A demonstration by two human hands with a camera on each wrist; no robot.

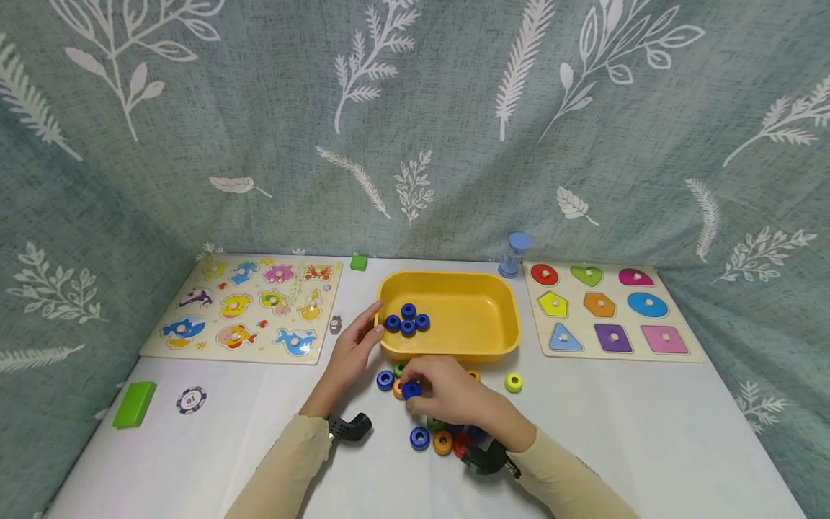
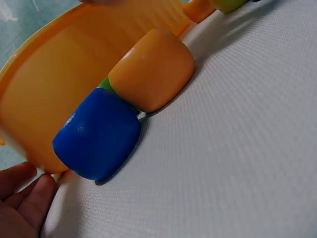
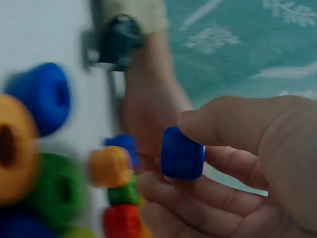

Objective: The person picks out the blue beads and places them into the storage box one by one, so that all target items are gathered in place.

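A yellow plastic tub (image 1: 480, 317) stands at the middle of the table with several blue ring-shaped beads (image 1: 408, 311) inside. My left hand (image 1: 353, 349) rests against the tub's left side, its fingers at the wall and rim. Just in front of the tub, my right hand (image 1: 450, 393) pinches a blue bead (image 3: 182, 152) between thumb and fingers, above the loose beads. Beside the tub's near wall lie another blue bead (image 2: 99, 134) and an orange bead (image 2: 153, 69). Under and around my right hand are more beads, partly hidden, including a green bead (image 3: 58, 191) and a red bead (image 3: 121, 221).
A sea-animal puzzle board (image 1: 259, 306) lies left, and a shapes board (image 1: 609, 310) right. A blue hourglass (image 1: 515, 254) stands behind the tub's right corner. A yellow-green bead (image 1: 514, 382) sits apart. Green blocks (image 1: 134, 404) and a poker chip (image 1: 191, 400) are on the left.
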